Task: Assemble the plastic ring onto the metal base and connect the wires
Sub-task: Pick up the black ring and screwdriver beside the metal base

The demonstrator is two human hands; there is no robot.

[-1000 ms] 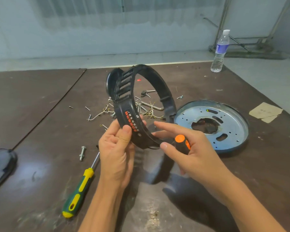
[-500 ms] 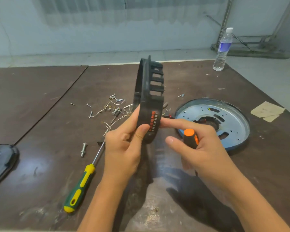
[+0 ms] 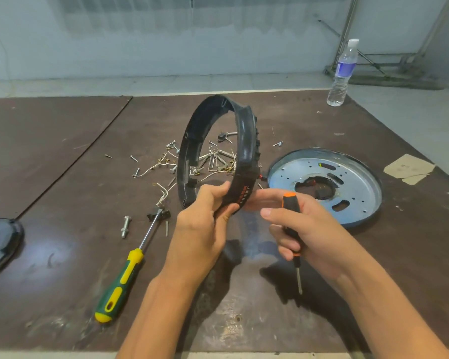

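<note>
in the middle of the frame the person holds the plastic ring [image 3: 244, 154] on edge, lifted above the table [image 3: 63, 182], with its opening facing the camera so the clutter behind shows through it. the left hand [image 3: 200, 226] grips the ring's lowest part, thumb on the inner face and fingers curled around the outside, next to a strip of orange markings. the right hand [image 3: 314, 229], just right of centre, is wrapped around a small screwdriver [image 3: 291, 218] with a black and orange handle, its shaft pointing down toward the bottom of the frame; that hand's forefinger stretches left and touches the ring's outer face beside the markings. the two hands sit close together with the ring's lower edge between them. the metal base [image 3: 358, 187] lies flat on the table at centre right, apart from the ring, and something dark with a spot of red shows in its central hole. the wires [image 3: 151, 171] lie loose in a scatter of screws [image 3: 134, 158] behind and left of the ring. a green and yellow screwdriver [image 3: 119, 281] lies at lower left, with a bolt [image 3: 125, 226] just above it. a water bottle [image 3: 342, 73] stands at upper right and a scrap of cardboard [image 3: 409, 168] lies at the right edge.
</note>
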